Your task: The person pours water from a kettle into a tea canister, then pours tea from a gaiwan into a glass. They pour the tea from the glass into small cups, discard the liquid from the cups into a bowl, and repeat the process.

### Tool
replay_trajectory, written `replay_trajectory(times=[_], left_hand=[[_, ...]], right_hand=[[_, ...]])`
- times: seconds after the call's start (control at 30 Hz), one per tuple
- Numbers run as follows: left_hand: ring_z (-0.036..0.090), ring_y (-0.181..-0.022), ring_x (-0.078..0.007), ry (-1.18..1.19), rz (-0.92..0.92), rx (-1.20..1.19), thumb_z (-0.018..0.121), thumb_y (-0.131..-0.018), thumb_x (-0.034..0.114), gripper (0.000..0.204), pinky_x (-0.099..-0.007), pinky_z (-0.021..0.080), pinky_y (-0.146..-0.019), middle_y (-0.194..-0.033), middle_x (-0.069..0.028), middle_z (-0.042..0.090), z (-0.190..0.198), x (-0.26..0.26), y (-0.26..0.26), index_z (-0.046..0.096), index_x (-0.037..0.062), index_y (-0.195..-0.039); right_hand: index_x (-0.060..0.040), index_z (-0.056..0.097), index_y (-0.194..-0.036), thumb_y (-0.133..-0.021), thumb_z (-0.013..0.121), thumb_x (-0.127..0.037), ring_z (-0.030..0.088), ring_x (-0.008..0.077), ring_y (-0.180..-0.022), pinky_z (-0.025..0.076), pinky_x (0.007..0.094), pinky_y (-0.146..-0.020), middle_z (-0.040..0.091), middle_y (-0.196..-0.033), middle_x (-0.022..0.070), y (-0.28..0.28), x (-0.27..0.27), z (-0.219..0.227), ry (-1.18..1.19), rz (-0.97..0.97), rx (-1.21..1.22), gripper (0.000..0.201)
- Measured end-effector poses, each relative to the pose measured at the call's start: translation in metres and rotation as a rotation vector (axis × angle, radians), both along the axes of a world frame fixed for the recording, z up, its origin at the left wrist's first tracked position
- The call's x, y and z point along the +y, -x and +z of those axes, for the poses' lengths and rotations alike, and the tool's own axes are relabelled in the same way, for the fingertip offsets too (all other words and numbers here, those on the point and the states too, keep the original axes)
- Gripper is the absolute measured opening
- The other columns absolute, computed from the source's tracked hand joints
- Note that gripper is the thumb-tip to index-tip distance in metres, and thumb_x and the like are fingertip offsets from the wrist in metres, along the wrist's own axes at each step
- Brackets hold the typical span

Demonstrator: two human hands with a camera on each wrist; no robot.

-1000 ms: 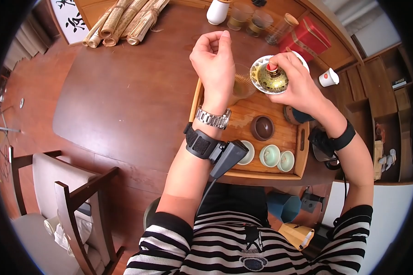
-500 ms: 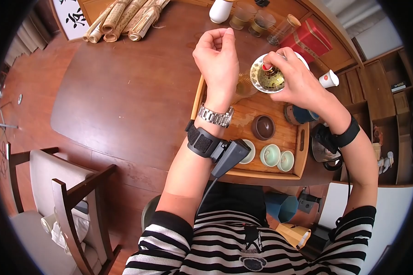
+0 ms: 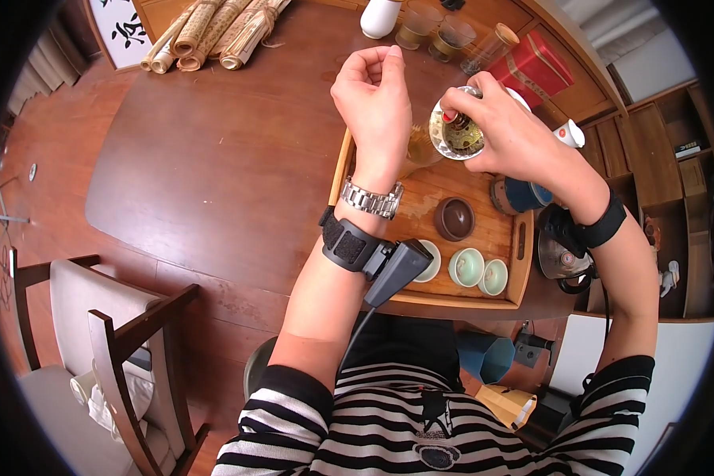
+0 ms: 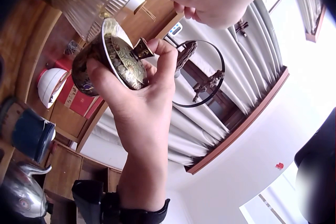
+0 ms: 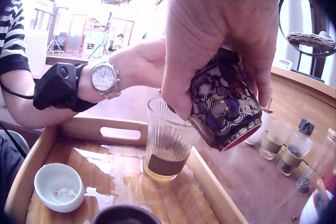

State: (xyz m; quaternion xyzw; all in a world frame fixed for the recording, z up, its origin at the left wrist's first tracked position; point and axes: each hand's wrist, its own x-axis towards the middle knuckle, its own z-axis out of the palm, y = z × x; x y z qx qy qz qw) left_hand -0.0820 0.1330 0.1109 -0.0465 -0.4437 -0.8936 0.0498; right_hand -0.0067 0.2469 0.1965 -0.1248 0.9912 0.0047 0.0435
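Observation:
My right hand point(image 3: 516, 131) grips a dark, gold-patterned lidded bowl point(image 5: 226, 106), fingers on its rim and lid knob. The bowl is tipped on its side, its gold lid point(image 4: 126, 61) facing the left hand. Below and beside it stands a ribbed glass pitcher point(image 5: 168, 145) with amber liquid in the bottom; in the head view it is partly hidden by the left wrist. Whether liquid is running cannot be told. My left hand point(image 3: 373, 103) is raised left of the bowl, fingers curled in and thumb against them, touching nothing visible.
A wooden tray point(image 3: 404, 300) holds a brown cup point(image 3: 454, 219) and several pale green cups point(image 3: 467, 267). A blue canister point(image 3: 523, 195) and a kettle point(image 3: 559, 254) stand right. Behind are glasses point(image 3: 452, 36), a red box point(image 3: 535, 67) and bamboo rolls point(image 3: 214, 32).
My right hand has shifted slightly left and turned the lidded bowl further onto its side. The left hand has risen slightly, its fingers still curled.

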Motion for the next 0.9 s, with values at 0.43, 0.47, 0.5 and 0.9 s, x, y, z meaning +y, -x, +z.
replay_trajectory(times=[0.43,0.47,0.5,0.9], left_hand=[[0.051,-0.065,-0.0065,0.002,0.0,-0.008,0.061,-0.081,0.009,0.011,-0.0189,0.041,-0.059,-0.071,-0.0017,0.057,0.0,0.0,0.001,0.059,-0.0019,-0.083],[0.051,-0.065,-0.0065,0.002,0.0,-0.008,0.061,-0.081,0.009,0.011,-0.0189,0.041,-0.059,-0.071,-0.0017,0.057,0.0,0.0,0.001,0.059,-0.0019,-0.083],[0.052,-0.065,-0.0067,-0.008,-0.001,-0.007,0.061,-0.081,0.009,0.011,-0.0189,0.041,-0.06,-0.071,-0.0017,0.058,0.0,0.0,0.001,0.059,-0.002,-0.083],[0.053,-0.067,-0.0075,-0.02,0.002,-0.009,0.061,-0.081,0.009,0.012,-0.0195,0.043,-0.062,-0.072,-0.0022,0.058,0.0,-0.001,0.002,0.059,-0.0026,-0.084]], right_hand=[[-0.0147,0.047,-0.111,-0.055,0.073,-0.002,0.057,0.0351,-0.086,0.05,0.0402,-0.071,0.045,-0.098,0.0209,0.008,-0.018,0.008,-0.248,0.053,-0.077,0.064],[-0.0147,0.047,-0.111,-0.055,0.073,-0.002,0.057,0.0351,-0.086,0.05,0.0402,-0.071,0.045,-0.098,0.0209,0.008,-0.018,0.007,-0.248,0.053,-0.078,0.064],[-0.0155,0.047,-0.113,-0.055,0.074,-0.003,0.057,0.0349,-0.086,0.05,0.0399,-0.072,0.045,-0.098,0.0208,0.008,-0.017,0.007,-0.261,0.07,-0.068,0.065],[-0.0172,0.052,-0.112,-0.052,0.074,-0.003,0.056,0.0293,-0.086,0.047,0.037,-0.075,0.049,-0.095,0.0184,0.012,-0.019,0.003,-0.364,0.204,0.024,0.065]])
